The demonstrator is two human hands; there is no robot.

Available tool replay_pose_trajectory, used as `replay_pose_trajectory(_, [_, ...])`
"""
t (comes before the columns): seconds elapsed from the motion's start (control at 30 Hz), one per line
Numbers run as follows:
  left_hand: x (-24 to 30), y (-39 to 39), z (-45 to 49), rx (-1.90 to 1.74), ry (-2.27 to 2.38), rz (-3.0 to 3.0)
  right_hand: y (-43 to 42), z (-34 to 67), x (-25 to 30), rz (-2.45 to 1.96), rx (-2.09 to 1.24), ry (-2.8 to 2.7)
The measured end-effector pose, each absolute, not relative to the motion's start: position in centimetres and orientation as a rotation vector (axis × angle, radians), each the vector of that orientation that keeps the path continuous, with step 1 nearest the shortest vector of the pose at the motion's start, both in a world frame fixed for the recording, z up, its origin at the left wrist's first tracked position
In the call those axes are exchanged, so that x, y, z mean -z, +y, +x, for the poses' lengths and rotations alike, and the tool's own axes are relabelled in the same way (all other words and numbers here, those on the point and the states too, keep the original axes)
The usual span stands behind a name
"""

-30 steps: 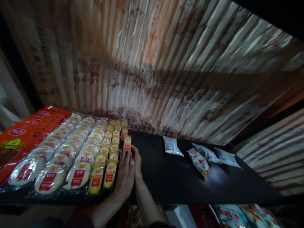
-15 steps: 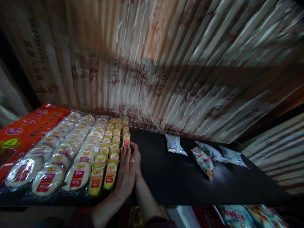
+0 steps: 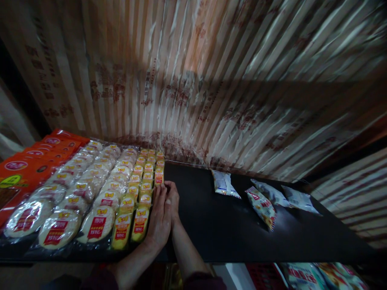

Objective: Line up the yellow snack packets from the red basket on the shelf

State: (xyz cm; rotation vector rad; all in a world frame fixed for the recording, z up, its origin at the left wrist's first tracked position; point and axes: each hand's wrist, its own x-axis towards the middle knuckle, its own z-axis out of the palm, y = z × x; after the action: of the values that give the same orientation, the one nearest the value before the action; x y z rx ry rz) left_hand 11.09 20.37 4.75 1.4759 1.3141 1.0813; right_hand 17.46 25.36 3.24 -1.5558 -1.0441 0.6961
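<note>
while the left hand (image 3: pixel 159 221) reached forward over the dark shelf (image 3: pixel 205 225), its fingers lay straight and close together, the tips at the near end of a yellow packet (image 3: pixel 159 175). the right hand (image 3: pixel 174 201) was just to its right, the two touching, with its fingers bent in towards the same end of that packet. i could not tell whether either hand gripped it, since the fingers hid its near end. the packet was the front one of a short column, with others lined up behind it towards the back.

just left of the left hand ran two longer columns of yellow packets (image 3: pixel 140 222), labels up, reaching near the shelf's front edge. left of those came three columns of round white crackers (image 3: pixel 96 223) in clear wrappers, overlapping, and at the far left lay overlapping orange bags (image 3: pixel 18 167). well apart to the right, four loose packets (image 3: pixel 261 207) lay at odd angles, one with red on its printed face, the others paler. a striped, printed sheet (image 3: pixel 181 60) rose behind the shelf; below the front edge showed a red basket (image 3: pixel 266 276) and some colourful bags (image 3: pixel 302 276).
</note>
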Motion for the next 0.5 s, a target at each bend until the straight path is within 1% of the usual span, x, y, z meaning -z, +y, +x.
replay_pose_trajectory(0.17, [-5.02, 20.27, 10.94, -1.091, 1.31, 1.484, 25.5, 17.52, -3.02, -1.584, -0.724, -1.014])
replay_pose_trajectory(0.37, [-5.28, 20.49, 10.7, -1.084, 1.305, 1.474, 25.54, 17.52, -2.9, -1.573, -0.612, -1.11])
replay_pose_trajectory(0.5, [-5.36, 20.69, 10.77, -1.066, 1.338, 1.438, 25.56, 17.49, -3.19, -1.584, -0.593, -1.156])
